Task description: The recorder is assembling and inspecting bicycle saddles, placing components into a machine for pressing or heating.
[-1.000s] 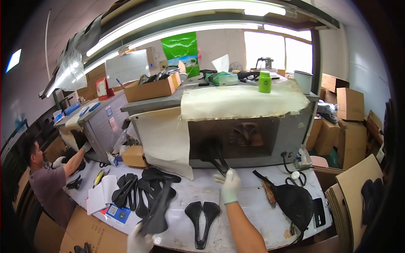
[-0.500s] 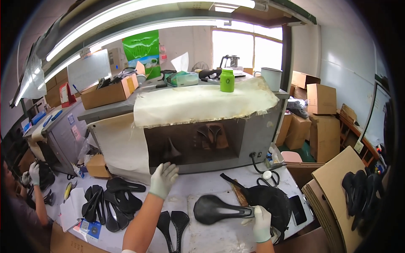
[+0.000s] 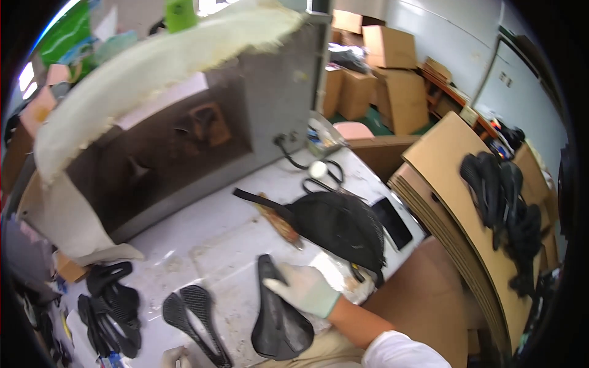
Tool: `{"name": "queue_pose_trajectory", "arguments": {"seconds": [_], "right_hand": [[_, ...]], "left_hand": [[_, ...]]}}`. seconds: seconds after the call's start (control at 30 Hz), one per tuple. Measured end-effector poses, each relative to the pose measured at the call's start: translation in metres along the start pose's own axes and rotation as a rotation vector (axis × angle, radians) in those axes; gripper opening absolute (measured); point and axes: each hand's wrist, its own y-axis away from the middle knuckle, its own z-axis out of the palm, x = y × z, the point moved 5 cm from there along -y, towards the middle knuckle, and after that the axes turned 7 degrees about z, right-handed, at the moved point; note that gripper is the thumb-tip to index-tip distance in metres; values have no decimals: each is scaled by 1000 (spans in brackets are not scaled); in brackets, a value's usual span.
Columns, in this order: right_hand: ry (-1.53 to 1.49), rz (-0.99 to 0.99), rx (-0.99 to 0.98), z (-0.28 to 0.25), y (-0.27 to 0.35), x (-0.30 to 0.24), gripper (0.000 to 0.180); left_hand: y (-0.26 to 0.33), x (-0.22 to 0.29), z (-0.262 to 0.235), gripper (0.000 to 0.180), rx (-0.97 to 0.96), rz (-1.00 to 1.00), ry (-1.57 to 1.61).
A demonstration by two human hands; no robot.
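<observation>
My right hand (image 3: pixel 307 289), in a whitish glove, grips a black bicycle saddle (image 3: pixel 281 331) along its narrow upper half, thumb on top. The saddle's broad end faces me, close to the table's near edge. My left hand (image 3: pixel 177 357), also gloved, only just shows at the lower edge, mostly cut off, so its hold cannot be made out. Beside it lies a black saddle pad (image 3: pixel 197 316) with a long split down its middle. Several more black saddle pieces (image 3: pixel 116 303) are heaped to the left.
A grey box-like chamber (image 3: pixel 270 92) with a cloth flap (image 3: pixel 147 70) stands at the back; pieces inside look dim. A black bag (image 3: pixel 340 227), a phone (image 3: pixel 392 222) and a cable (image 3: pixel 325 178) lie to the right. Stacked cardboard (image 3: pixel 451 184) holds more saddles (image 3: pixel 491 190).
The view has swung right and down. My right hand has turned the saddle from lying sideways to nose-away and brought it nearer me. My left hand has withdrawn from the chamber to the near edge.
</observation>
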Motion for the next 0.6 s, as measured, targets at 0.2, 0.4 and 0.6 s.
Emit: {"name": "queue_pose_trajectory", "arguments": {"seconds": [0.2,0.4,0.6], "right_hand": [[86,16,217,4,28,-8,51],[53,-31,157,13,60,-14,51],[67,-116,-65,15,77,-21,54]], "left_hand": [[-8,34,32,38,-199,373,-315],[-38,67,52,58,-353,661,-734],[-51,35,46,29,-310,602,-813]]}}
